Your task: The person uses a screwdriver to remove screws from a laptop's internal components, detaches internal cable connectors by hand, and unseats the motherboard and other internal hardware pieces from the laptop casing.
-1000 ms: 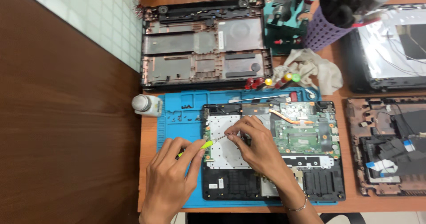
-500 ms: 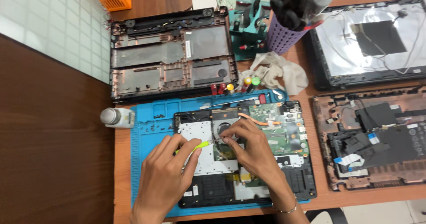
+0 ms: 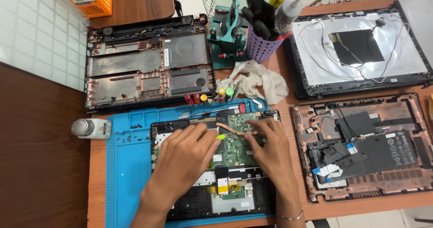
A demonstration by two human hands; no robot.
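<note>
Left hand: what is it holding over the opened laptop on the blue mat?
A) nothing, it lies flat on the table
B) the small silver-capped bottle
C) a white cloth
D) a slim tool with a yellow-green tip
D: the left hand grips a slim tool with a yellow-green tip over the green circuit board, while the white cloth and the silver-capped bottle lie untouched.

Both hands on green board (image 3: 234, 149) w/ opened laptop (image 3: 216, 196), blue mat (image 3: 128, 165).
</note>
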